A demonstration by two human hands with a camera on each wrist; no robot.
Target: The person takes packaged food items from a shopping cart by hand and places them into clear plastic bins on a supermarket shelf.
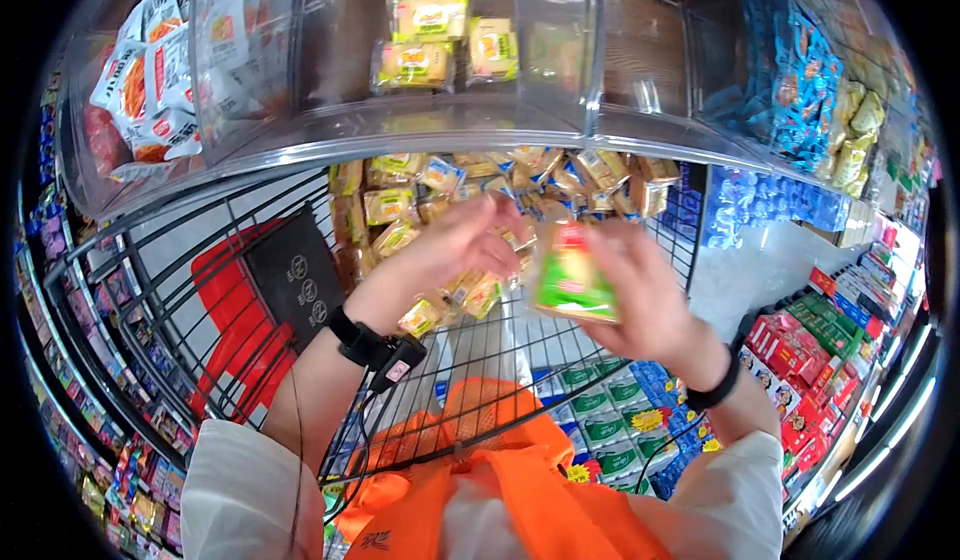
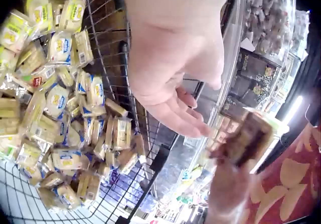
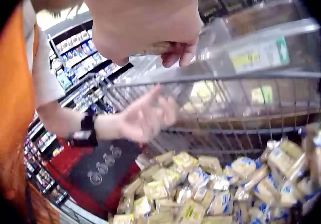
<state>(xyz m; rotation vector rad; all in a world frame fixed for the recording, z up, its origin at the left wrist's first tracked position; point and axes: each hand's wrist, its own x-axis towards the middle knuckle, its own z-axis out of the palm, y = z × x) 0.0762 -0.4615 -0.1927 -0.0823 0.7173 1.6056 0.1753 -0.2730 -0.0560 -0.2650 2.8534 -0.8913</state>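
The right hand (image 1: 640,285) grips a small green-and-red snack packet (image 1: 578,285) above the cart; in the left wrist view that hand (image 2: 228,184) holds a brown, blurred packet (image 2: 251,138). Beside it, the left hand (image 1: 455,250) hovers over the heaped packets with fingers loosely bent and nothing visible in them. The left hand (image 3: 148,116) looks blurred in the right wrist view. Beneath both hands, many yellow and blue-white wrapped packets (image 1: 390,205) fill the far part of the wire cart (image 1: 490,350).
Clear divided bins (image 1: 400,125) stand beyond the cart, holding several yellow-green packets (image 1: 430,20), white bags (image 1: 155,80) and blue packets (image 1: 800,80). A red seat with a black panel (image 1: 290,280) is at the cart's left. Stacked boxes (image 1: 800,350) stand right.
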